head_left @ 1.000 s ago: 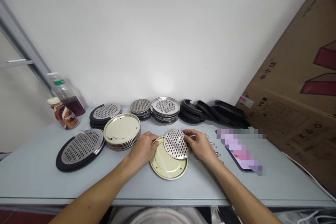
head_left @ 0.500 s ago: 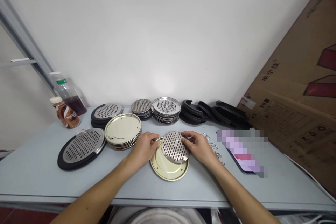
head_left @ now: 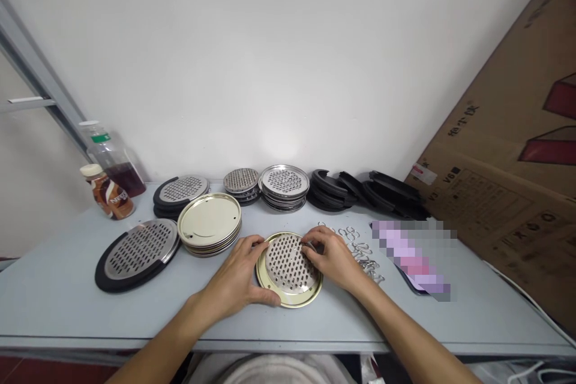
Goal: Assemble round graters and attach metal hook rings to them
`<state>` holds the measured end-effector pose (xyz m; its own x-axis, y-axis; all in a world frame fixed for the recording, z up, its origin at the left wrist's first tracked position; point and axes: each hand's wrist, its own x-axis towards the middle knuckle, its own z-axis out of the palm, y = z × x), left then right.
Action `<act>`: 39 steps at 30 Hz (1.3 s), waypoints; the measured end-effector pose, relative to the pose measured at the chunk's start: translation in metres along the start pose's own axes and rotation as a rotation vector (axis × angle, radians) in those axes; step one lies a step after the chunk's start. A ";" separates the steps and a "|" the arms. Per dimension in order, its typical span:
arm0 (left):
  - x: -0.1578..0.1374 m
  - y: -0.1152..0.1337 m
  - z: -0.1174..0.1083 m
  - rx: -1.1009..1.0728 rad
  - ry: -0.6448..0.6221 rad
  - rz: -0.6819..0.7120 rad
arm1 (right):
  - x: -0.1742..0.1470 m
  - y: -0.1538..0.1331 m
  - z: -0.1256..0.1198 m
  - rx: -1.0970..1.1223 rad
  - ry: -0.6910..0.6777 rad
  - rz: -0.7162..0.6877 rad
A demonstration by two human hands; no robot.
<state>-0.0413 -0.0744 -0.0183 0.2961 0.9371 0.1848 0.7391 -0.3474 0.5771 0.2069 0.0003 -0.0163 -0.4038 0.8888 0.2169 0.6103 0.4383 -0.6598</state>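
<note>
Tabletop (head_left: 90, 318), grey-blue, front edge running across near side. Gold plate (head_left: 297, 299) on it, near middle, face up. Perforated metal disc (head_left: 291, 264) lying over the plate, gold rim showing around it; can't tell if fully seated. Left hand (head_left: 238, 276) clamped around plate's left side, thumb at near rim, fingers at far-left rim. Right hand (head_left: 333, 258) pinching disc's far-right edge, thumb against fingers. Just right of right hand: loose wire clips (head_left: 360, 248), scattered, some overlapping. Flat device (head_left: 411, 261), mostly pixelated, further right. At left, black-rimmed grater (head_left: 141, 252), slots up. Just beyond, to its right: stack of gold plates (head_left: 209, 219). Farther back, along wall (head_left: 270, 60), left to right: stacked black-rimmed graters (head_left: 186, 189), small stack of perforated discs (head_left: 242, 179), stack of rimmed perforated discs (head_left: 285, 181), heap of curved black pieces (head_left: 330, 192). Far left: brown-labelled bottle (head_left: 112, 198), cream cap; clear bottle (head_left: 126, 177) with dark liquid just behind. Right side: large cardboard box (head_left: 504, 180).
</note>
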 end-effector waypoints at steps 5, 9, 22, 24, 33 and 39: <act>-0.001 -0.002 0.002 0.023 -0.001 0.023 | -0.001 0.000 0.002 -0.012 -0.019 -0.037; -0.002 -0.005 0.004 0.036 0.006 0.040 | -0.002 -0.001 0.002 -0.018 -0.027 -0.044; -0.003 -0.007 0.006 0.020 0.005 0.035 | -0.001 0.001 0.002 -0.024 -0.059 -0.059; -0.003 -0.007 0.006 0.023 0.004 0.036 | -0.001 0.001 0.001 -0.025 -0.066 -0.068; -0.002 -0.008 0.006 -0.005 -0.007 0.017 | -0.002 0.004 -0.001 -0.006 -0.113 -0.094; -0.001 -0.008 0.006 -0.026 -0.002 -0.013 | -0.001 0.000 -0.003 -0.001 -0.092 -0.136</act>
<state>-0.0442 -0.0728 -0.0277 0.2873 0.9416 0.1755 0.7272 -0.3337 0.5998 0.2097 0.0000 -0.0141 -0.5431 0.8054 0.2375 0.5467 0.5538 -0.6280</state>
